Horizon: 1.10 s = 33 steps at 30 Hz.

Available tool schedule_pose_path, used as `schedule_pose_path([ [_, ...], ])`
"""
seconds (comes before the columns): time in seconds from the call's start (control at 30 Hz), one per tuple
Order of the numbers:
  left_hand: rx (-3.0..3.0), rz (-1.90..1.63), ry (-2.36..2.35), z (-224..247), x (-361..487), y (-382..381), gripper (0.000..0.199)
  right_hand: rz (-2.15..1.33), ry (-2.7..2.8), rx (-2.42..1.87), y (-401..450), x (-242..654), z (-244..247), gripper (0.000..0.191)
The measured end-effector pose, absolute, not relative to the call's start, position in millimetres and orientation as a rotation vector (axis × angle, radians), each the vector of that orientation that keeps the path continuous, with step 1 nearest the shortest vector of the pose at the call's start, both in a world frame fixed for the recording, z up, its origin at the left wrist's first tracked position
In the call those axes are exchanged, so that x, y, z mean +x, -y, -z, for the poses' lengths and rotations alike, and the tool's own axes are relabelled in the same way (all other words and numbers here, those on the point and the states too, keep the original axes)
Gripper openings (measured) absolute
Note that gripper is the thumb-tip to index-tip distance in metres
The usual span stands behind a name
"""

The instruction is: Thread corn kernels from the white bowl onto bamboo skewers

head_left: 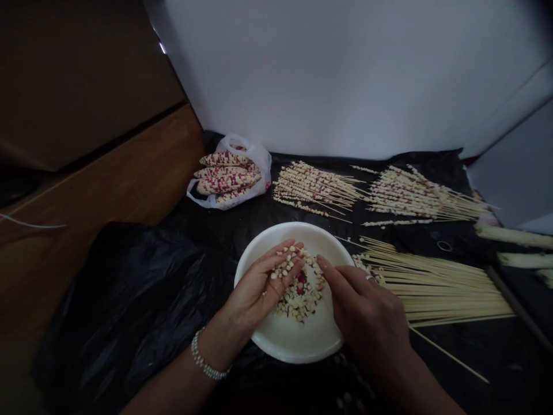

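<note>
Over a white basin [268,346], my left hand [259,282] is cupped, palm up, holding a small heap of corn kernels [285,268]. My right hand [367,305] is closed in a pinch on a thin bamboo skewer [449,353], whose rear end sticks out behind the hand. The skewer's front end points at the kernels in my left palm. Kernels appear to be threaded on it near my right fingertips, partly hidden by the fingers. More loose kernels [298,308], cream with some dark red, lie in the basin around a red printed mark.
Bare skewers [444,282] lie right of the basin. Behind are two piles of kernel-threaded skewers [315,184] [401,196] and a plastic bag [264,167] with several speckled corn cobs [227,181]. Stripped cobs [518,236] lie far right. Black plastic sheeting [173,311] covers the surface.
</note>
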<state>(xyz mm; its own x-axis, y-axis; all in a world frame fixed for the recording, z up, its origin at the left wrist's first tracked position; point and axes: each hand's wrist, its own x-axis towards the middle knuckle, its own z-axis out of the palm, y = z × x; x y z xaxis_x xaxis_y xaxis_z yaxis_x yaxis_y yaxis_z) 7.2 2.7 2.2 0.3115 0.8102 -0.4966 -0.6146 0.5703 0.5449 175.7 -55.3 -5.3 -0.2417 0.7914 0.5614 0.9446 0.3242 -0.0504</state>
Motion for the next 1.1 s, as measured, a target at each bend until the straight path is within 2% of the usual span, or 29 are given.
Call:
schedule_pose_path([
  [0.23, 0.185, -0.962, -0.828, -6.0, 7.0, -4.2, 0.027, 0.413, 2.106, -1.544, 55.7, 175.6, 5.3, 0.044],
  [0.4, 0.276, -0.956, -0.805, -5.2, 7.7, -1.8, 0.040, 0.401, 2.183, -1.536, 56.4, 175.3, 4.9, 0.045],
  [0.77, 0.353, -0.965, -0.844, -5.6, 9.2, 1.1, 0.051, 0.494, 2.310, -1.520, 57.9, 174.5, 4.0, 0.050],
  [1.1, 0.388, -0.972, -0.870, -5.0, 9.9, 1.7, 0.039, 0.473, 2.314, -1.497, 58.6, 174.0, 3.5, 0.049],
])
